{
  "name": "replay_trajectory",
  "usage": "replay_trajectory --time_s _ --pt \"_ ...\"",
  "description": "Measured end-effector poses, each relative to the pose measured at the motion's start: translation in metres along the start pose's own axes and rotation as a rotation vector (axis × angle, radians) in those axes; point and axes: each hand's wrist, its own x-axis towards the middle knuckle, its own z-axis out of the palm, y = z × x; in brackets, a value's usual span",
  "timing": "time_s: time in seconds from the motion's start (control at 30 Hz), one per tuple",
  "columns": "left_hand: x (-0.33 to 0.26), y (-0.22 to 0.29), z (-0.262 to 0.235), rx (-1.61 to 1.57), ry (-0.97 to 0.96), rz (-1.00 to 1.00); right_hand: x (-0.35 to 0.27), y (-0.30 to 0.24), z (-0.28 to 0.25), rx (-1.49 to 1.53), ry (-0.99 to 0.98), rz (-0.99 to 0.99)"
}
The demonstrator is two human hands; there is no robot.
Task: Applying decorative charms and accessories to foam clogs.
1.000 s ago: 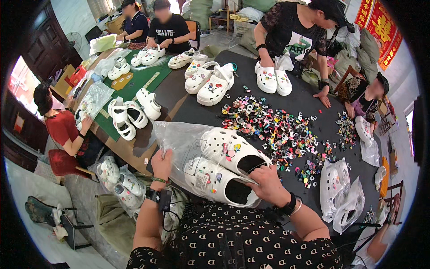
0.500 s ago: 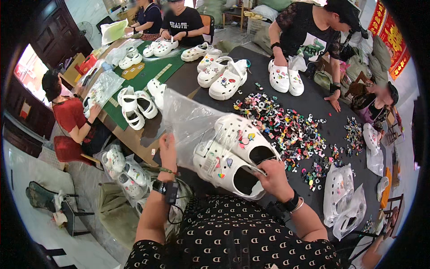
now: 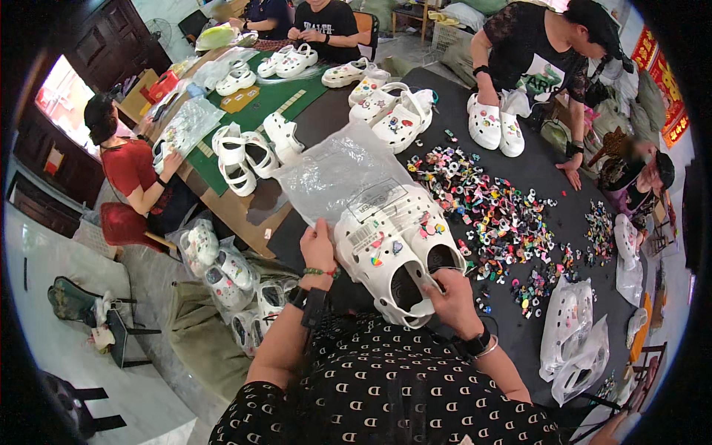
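In front of me is a pair of white clogs (image 3: pixel 387 276) with colourful charms on the uppers, their toes inside a clear plastic bag (image 3: pixel 334 167). The bag's far end spreads flat over the table, and its printed part covers the front of the clogs. My left hand (image 3: pixel 317 248) is closed on the bag's edge beside the left clog's toe. At the near end my right hand (image 3: pixel 454 298) grips the heels of the clogs, thumb over the rim. The heels stick out of the bag.
Loose charms (image 3: pixel 493 215) are heaped on the dark table (image 3: pixel 475 371) to the right. Bagged clogs (image 3: pixel 567 326) lie at the near right. Other white clogs (image 3: pixel 386 119) stand beyond the bag. A co-worker (image 3: pixel 549 55) leans over the far side; others sit around the left table.
The bag has gone from raised and billowing to lying flatter, its print now over the clog toes. My left hand has moved right, in against the clogs. My right hand keeps its hold.
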Motion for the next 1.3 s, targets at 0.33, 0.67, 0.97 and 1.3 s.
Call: replay_trajectory --time_s 0.33,0.67,0.97,1.3 --pt "0.067 0.024 -0.019 0.183 -0.295 0.026 -0.003 -0.009 -0.013 -0.234 0.116 -0.221" --pt "0.102 0.034 -0.013 0.601 -0.560 0.980 0.008 -0.014 -0.032 -0.699 -0.136 -0.661" --pt "0.085 0.047 -0.029 1.092 -0.441 0.431 0.008 -0.018 -0.037 -0.687 -0.159 -0.660" --pt "0.163 0.061 -0.185 1.273 0.450 0.686 0.001 0.013 -0.029 -0.491 0.012 -0.386"
